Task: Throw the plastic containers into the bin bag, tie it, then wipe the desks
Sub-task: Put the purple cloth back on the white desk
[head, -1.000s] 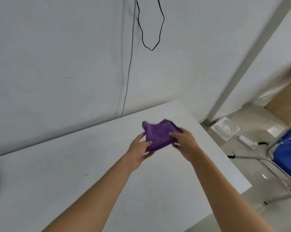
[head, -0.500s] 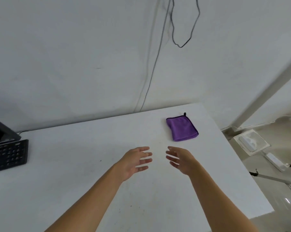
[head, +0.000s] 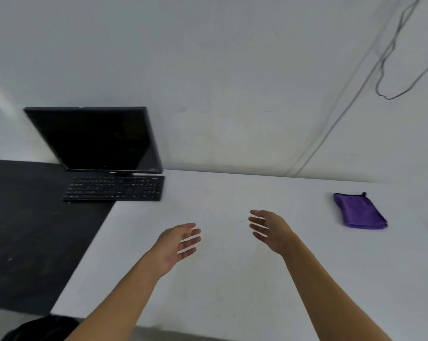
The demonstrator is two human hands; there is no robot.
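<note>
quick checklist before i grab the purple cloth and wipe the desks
1. Left hand free: ok, open, empty.
2. Right hand free: ok, open, empty.
3. Folded purple microfibre cloth reachable: ok, lying on the white desk, right of the right hand.
4. Wiping path: not ok, black keyboard straddles the white desk and black desk; black flat monitor behind it.
5. Bin bag tied: cannot tell, not in view.

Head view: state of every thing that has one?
Purple folded microfibre cloth: folded, lying on the white desk, untouched.
Black flat monitor: screen dark.
Black keyboard: lying flat before the monitor.
Left hand: open, empty.
Right hand: open, empty.
</note>
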